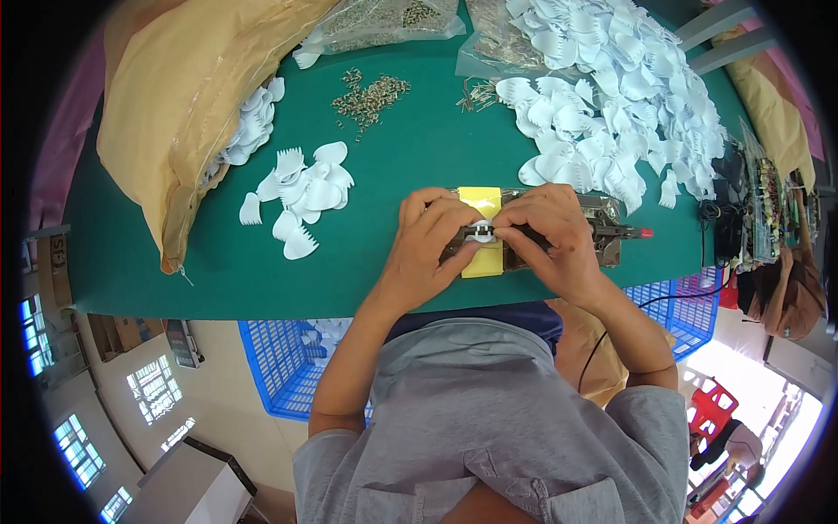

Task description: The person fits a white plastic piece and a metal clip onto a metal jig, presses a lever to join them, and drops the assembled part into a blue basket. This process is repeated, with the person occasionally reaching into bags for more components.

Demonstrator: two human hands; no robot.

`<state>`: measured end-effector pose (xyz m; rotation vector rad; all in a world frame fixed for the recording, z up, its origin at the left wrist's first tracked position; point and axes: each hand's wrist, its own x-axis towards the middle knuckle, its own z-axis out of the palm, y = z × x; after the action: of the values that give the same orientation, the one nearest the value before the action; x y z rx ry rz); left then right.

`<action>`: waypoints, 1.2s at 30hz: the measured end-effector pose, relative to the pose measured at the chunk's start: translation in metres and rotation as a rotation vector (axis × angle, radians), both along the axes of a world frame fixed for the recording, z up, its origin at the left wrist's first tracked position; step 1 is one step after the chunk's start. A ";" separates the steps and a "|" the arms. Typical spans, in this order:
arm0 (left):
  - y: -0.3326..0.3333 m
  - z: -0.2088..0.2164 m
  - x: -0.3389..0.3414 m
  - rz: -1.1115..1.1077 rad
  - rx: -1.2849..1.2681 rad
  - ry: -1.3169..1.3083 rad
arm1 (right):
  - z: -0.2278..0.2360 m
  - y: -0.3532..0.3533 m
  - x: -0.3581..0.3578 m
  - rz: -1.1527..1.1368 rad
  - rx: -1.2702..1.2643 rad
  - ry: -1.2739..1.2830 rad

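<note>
In front of me a small white plastic piece (479, 234) with dark gaps sits over a dark metal fixture (608, 247) wrapped with yellow tape (479, 199). My left hand (429, 243) is closed, thumb and fingers gripping the white piece from its left side. From the other side my right hand (552, 237) pinches closely at the same piece. Whatever lies between its fingertips is too small to make out. A dark rod with a red tip (646, 233) sticks out of the fixture to the right.
Comb-toothed white plastic pieces lie in a small pile (305, 188) at left and a large heap (611, 113) at right. Small metal parts (371, 99) and pins (479, 94) lie farther back. A brown sack (188, 113) stands at left; blue baskets (271, 371) are below the green table (218, 288).
</note>
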<state>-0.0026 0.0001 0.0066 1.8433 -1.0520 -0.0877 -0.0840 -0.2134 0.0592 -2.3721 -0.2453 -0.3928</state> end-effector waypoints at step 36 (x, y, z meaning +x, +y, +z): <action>0.002 -0.001 0.001 -0.005 -0.037 0.025 | -0.054 0.005 0.216 -0.100 -0.111 0.152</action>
<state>-0.0021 0.0021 0.0059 1.8018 -1.0344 -0.0937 0.1324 -0.2080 0.0055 -2.5156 -0.0797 -0.2500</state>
